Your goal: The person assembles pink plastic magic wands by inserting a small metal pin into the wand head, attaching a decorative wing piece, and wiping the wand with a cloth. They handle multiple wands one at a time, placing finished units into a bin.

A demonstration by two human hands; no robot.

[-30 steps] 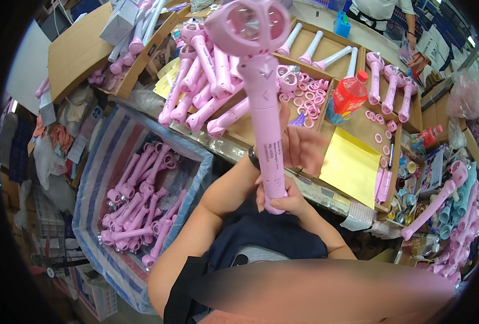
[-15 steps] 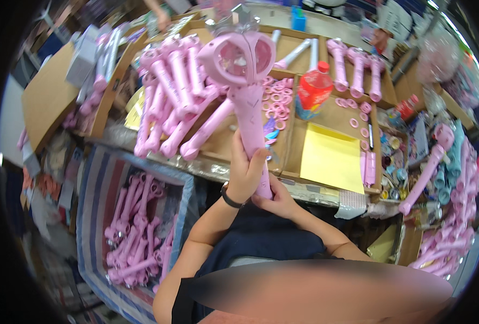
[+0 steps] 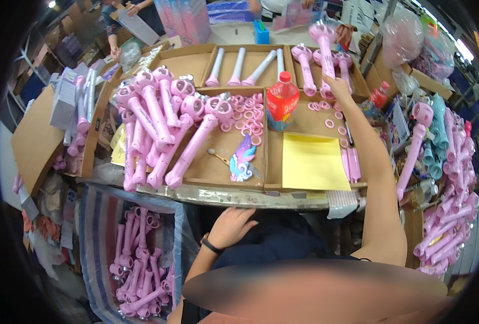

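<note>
1. Pink toy wands [image 3: 188, 148]: smooth, glossy moulded plastic.
2. Shallow trays [image 3: 250, 51]: matt brown cardboard.
3. Yellow sheet [image 3: 312, 162]: flat matt paper.
4. Red bottle [image 3: 281, 102]: shiny plastic.
5. Striped sack [image 3: 96, 216]: woven, possibly plastic cloth.

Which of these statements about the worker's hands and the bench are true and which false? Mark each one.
1. The right hand grips a pink wand at the far tray. True.
2. The left hand holds a wand too. False: it is empty, near the lap.
3. A red bottle stands on the bench. True.
4. The yellow sheet is blue. False: yellow.
5. Pink wands fill the striped bag at lower left. True.
</note>
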